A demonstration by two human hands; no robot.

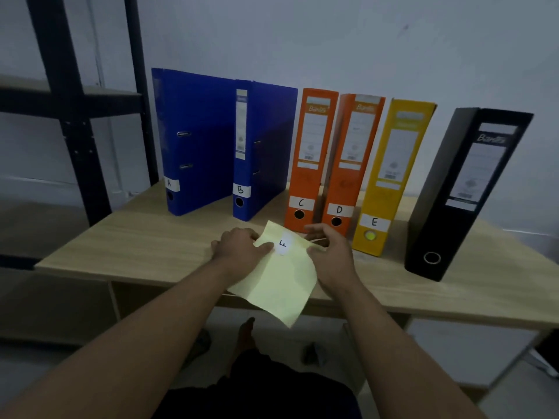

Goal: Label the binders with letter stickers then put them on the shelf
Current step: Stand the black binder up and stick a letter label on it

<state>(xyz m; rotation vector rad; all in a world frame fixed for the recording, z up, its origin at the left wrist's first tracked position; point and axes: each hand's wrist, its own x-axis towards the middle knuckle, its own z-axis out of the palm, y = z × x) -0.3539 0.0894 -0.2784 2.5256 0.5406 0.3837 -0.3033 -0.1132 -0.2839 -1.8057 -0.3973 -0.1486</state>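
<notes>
Six binders stand upright in a row on the wooden tabletop (145, 237), long axes vertical, spines toward the camera. From left to right: a blue binder (196, 140) with label A, turned a little so its wide cover also shows; a second blue binder (242, 164) with B; an orange binder (311, 158) with C; a second orange binder (351, 164) with D; a yellow binder (390, 176) with E. The black binder (459, 192) at the right end leans slightly and shows no letter label.

In front of the row, above the near edge of the tabletop, both hands hold a yellow sheet (281, 288). It is turned like a diamond, one corner toward the binders and one toward the person. The white F sticker (283, 244) sits near its upper end, with the letter lying sideways. The left hand (242, 246) pinches the sheet's left edge, thumb beside the sticker. The right hand (329, 252) grips the right edge with curled fingers.

A dark metal shelf (75, 101) stands to the left.
</notes>
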